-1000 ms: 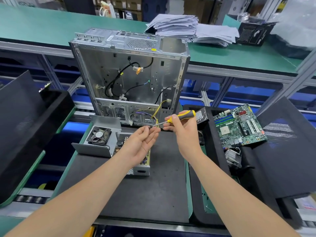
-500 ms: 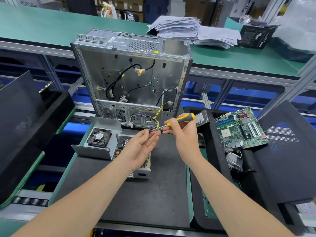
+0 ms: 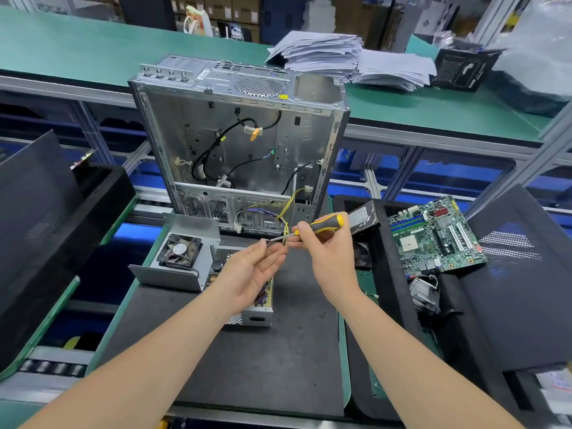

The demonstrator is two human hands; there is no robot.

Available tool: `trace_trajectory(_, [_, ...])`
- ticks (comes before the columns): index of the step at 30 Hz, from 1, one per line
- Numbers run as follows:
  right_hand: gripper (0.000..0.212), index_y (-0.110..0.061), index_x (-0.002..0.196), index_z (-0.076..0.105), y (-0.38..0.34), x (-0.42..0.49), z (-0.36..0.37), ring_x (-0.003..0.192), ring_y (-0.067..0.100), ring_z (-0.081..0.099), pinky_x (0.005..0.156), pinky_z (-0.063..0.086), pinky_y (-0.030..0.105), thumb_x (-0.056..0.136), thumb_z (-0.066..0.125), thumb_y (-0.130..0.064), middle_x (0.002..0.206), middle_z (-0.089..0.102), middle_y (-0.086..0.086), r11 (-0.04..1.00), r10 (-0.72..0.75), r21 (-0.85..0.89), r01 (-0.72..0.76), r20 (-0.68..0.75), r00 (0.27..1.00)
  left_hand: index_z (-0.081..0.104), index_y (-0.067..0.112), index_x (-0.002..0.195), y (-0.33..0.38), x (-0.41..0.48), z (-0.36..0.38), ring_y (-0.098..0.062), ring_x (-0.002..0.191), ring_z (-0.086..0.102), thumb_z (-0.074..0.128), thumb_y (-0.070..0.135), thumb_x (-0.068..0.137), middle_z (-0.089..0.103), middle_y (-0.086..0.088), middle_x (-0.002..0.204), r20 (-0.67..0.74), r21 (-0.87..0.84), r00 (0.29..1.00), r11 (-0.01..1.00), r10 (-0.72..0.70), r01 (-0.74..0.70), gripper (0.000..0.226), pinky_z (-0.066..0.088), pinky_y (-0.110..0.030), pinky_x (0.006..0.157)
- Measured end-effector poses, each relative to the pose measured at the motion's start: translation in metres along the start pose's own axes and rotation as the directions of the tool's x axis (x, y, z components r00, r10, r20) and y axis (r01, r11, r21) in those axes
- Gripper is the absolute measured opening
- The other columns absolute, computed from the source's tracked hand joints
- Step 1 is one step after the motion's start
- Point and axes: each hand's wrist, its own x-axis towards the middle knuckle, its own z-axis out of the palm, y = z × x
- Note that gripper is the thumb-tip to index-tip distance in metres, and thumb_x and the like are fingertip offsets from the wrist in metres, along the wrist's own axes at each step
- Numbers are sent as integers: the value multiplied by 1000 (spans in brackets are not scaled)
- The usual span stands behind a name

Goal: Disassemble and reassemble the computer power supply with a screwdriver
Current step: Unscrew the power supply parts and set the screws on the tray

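Looks like seating a screw: right hand (image 3: 329,258) wrapped round the one screwdriver (image 3: 322,225), left hand (image 3: 252,269) palm-up with fingertips at its tip, whether pinching a screw impossible to tell. Next calls for steady aim down at the one opened power supply (image 3: 247,317) on the mat (image 3: 247,366) below, beside its one fan cover (image 3: 181,261).

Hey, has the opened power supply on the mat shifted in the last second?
No; the power supply keeps its spot against the computer case behind it.

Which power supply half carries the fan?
The grey cover on the mat's left, black fan set in it; the other half, beside it under the left hand, shows only circuit parts.
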Motion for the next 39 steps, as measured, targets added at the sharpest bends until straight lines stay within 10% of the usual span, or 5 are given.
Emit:
trace_trajectory(10, [24,-5,110,46,11,4,-3,79,39,77,82,62,59,101,67,-12,90,75,17,999,43,28,-41,-55,998,72,5,113,27,1,-13,-26,91,78,52,15,107,78,-16,100,-88,554,974,823,211,-128,23,63,-29,76])
trace_trajectory(15, [29,-8,109,47,13,6,-10,80,39,77,82,62,60,96,70,-21,91,76,16,998,64,21,-63,-65,996,75,26,121,54,12,-32,-13,106,69,63,30,100,75,8,117,292,932,875,-321,386,-169,24,53,-29,94])
trace_trajectory(23, [26,-14,104,48,20,7,-33,79,40,77,83,61,63,95,71,-24,91,76,15,997,70,-9,-71,-104,992,73,40,116,60,19,-31,-20,95,71,55,39,106,77,10,101,262,774,924,-633,278,-28,21,41,-29,62])
trace_trajectory(35, [20,-20,101,51,16,8,-63,77,40,76,77,63,55,96,70,-21,91,76,16,999,41,-28,-47,-165,985,71,37,109,52,37,-2,-15,91,71,69,34,89,75,13,96,49,929,995,-363,-85,-77,21,56,-29,77])
trace_trajectory(39, [23,-13,102,48,12,6,-74,76,41,76,74,64,54,96,70,-19,90,75,17,999,34,-21,-39,-201,979,57,20,142,39,58,14,-17,124,60,69,21,96,63,2,138,16,996,979,90,-205,3,47,45,-38,111])
